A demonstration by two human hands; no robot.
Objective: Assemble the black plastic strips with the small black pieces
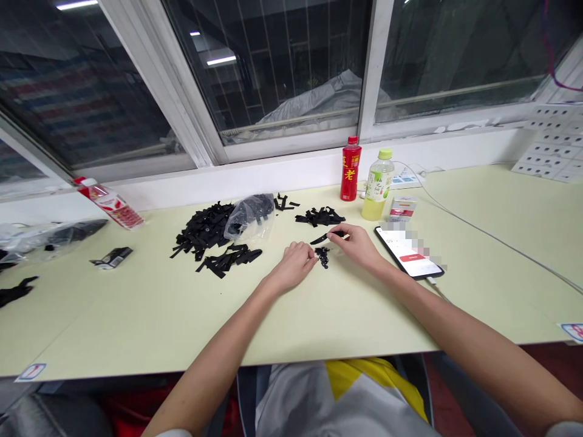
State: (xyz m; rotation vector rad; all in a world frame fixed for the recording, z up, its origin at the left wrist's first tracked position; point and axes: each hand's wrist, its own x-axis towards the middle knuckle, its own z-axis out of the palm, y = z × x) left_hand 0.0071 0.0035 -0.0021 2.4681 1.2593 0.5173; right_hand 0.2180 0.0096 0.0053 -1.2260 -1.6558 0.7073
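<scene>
Right hand (pixel 359 244) pinches black strip (pixel 326 237) by one end, free end presented leftward | left hand (pixel 295 265) loosely curled, fingertips at small black parts (pixel 323 257) | strip pile (pixel 207 233) within reach on table (pixel 319 315).

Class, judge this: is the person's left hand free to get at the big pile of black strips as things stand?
Probably yes. The left hand rests on the table, and the big pile of black strips lies just to its left with nothing between them.

We face pale yellow-green table (pixel 136 315) under wide white-framed windows (pixel 282 73); dark outside, ceiling strip lights reflected in glass. White sill (pixel 273 173) runs along wall. Dark red floor (pixel 546 358) below table edge.
</scene>
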